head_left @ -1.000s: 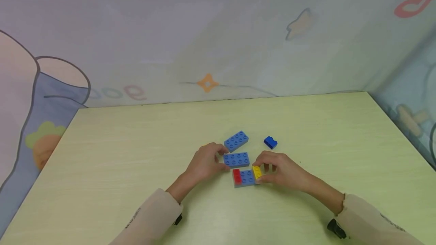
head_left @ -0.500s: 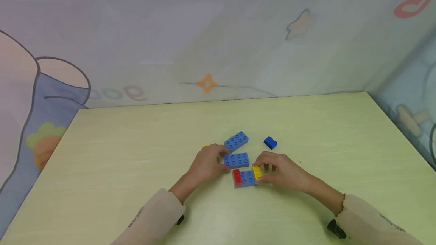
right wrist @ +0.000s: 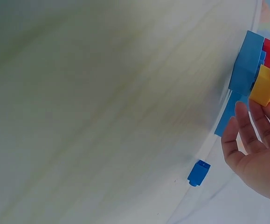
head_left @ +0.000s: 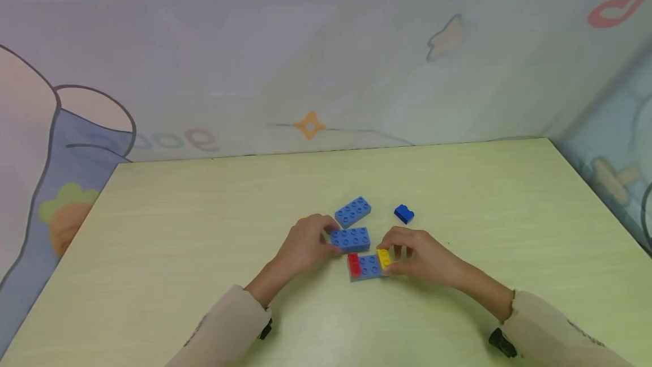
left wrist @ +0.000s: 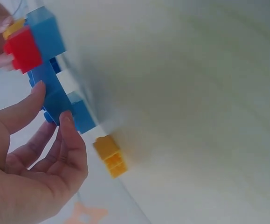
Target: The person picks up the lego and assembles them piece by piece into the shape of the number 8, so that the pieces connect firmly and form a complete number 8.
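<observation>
My left hand (head_left: 307,247) pinches the left end of a blue eight-stud brick (head_left: 350,239), thumb in front and fingers behind. Nearer to me lies another blue brick (head_left: 369,265). A narrow red brick (head_left: 354,265) sits on its left end and a narrow yellow brick (head_left: 384,258) on its right end. Thumb and fingers of my right hand (head_left: 421,255) pinch that yellow brick, as the right wrist view also shows on the yellow brick (right wrist: 263,86). Bare studs show between red and yellow.
Behind the held pieces, a third blue brick (head_left: 353,212) lies at an angle. A small dark blue brick (head_left: 404,214) is off to its right. Beyond my left hand, a loose yellow brick (left wrist: 110,156) shows in the left wrist view. A printed cloth (head_left: 316,61) hangs behind the table.
The middle blue brick has shifted slightly left with my left hand. My right hand and the brick with red and yellow pieces have stayed in place.
</observation>
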The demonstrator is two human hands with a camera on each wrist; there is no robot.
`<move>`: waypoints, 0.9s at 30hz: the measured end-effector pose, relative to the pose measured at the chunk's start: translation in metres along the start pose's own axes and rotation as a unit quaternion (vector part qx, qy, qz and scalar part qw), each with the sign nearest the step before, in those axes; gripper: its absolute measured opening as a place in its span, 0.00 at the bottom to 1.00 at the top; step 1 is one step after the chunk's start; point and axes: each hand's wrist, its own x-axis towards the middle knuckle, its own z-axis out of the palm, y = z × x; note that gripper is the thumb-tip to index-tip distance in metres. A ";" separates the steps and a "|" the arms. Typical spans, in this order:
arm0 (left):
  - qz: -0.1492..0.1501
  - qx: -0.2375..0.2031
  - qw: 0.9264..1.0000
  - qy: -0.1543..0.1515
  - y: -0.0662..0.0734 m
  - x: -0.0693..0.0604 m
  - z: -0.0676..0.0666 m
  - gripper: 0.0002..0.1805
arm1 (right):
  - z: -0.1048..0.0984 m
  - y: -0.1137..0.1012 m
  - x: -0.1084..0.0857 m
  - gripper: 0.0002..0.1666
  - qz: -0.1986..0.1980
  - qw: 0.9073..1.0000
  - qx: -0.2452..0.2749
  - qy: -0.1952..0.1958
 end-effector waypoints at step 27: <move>0.014 -0.022 0.999 -0.021 0.029 -0.031 -0.002 0.18 | 0.000 0.003 0.000 0.16 -0.052 0.999 0.004 0.016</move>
